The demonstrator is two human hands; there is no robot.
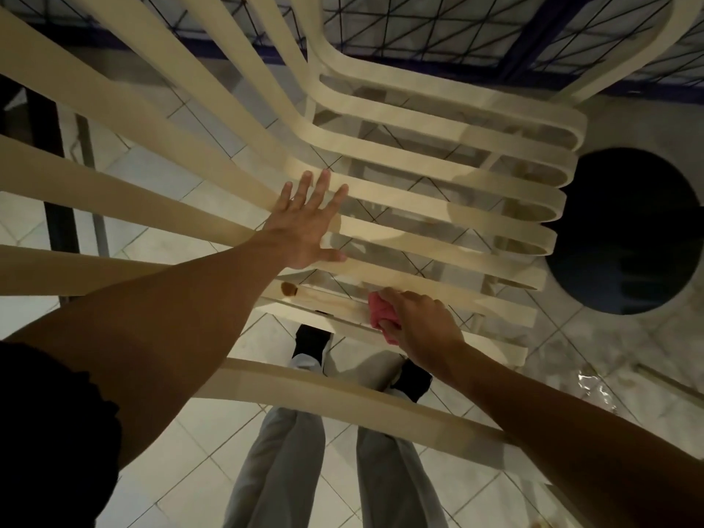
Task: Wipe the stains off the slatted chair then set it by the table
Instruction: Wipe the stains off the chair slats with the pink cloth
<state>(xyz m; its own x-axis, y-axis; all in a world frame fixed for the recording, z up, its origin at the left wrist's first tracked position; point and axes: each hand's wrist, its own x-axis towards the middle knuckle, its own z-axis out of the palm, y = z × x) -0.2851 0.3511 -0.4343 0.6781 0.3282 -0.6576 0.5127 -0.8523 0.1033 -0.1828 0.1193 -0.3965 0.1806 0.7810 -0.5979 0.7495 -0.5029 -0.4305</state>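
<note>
Stain, brown and roundish (pixel 288 288), sits on a rear seat slat of the slatted chair (pixel 316 131), which stands on the tiled floor (pixel 190 432) directly in front of the person, seen steeply from above. A faint brown streak runs along that slat from the stain toward the pink cloth (pixel 381 310). The right hand (pixel 419 322) has its fingers curled round the bunched cloth and presses it on the slat, a little apart from the stain. The left hand (pixel 304 226) lies flat on the seat slats farther forward, fingers spread and gripping nothing. The streak suggests the likeliest trouble: a small, crumpled cloth may spread the mark along the slat rather than lift it. Loose cloth could also slip into the gaps between slats. Weight leaned through the flat left hand might make the chair slide on the smooth tiles. Below the seat are the person's grey trouser legs (pixel 289 470) and dark shoes (pixel 310 342), close to the chair. To the right lies a large dark round shape (pixel 624 230), and nearer, a gleaming, possibly wet patch (pixel 594 383) that could be slippery when the chair is carried. A blue-framed grille (pixel 400 28) lies beyond. Which of these is the table cannot be told.
</note>
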